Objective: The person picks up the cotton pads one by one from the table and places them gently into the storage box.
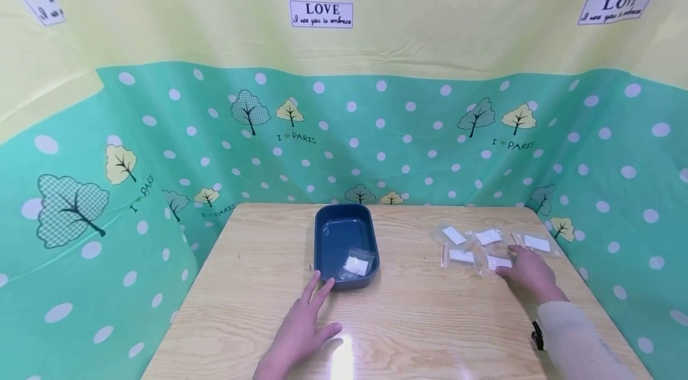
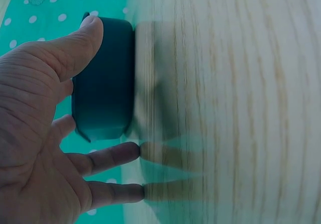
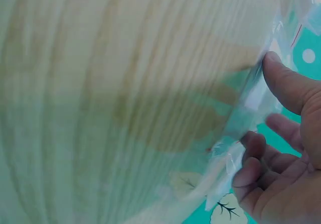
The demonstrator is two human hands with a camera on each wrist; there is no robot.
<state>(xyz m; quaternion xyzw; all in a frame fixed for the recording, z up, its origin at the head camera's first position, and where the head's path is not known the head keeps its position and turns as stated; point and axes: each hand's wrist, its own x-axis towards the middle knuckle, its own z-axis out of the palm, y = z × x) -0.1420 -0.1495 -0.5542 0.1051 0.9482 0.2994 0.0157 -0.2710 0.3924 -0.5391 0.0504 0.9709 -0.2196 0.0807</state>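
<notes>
A dark blue tray (image 1: 346, 213) stands on the table with a small clear zip bag (image 1: 357, 265) holding a white piece inside it. My left hand (image 1: 299, 326) is at the tray's near left corner, fingers spread and fairly straight. Two fingertips reach the rim in the head view; in the left wrist view the thumb (image 2: 90, 30) lies against it. At the right, my right hand (image 1: 529, 272) pinches a zip bag (image 1: 498, 262) with a white piece, thumb on one side and bent fingers (image 3: 253, 146) on the other. The bag lies low on the wood.
Around the right hand lie several similar zip bags: one at the back left (image 1: 454, 235), one behind (image 1: 488, 237), one at the front left (image 1: 461, 256) and one at the right (image 1: 536, 243). A patterned green and yellow cloth (image 1: 344, 111) walls the table (image 1: 258, 248).
</notes>
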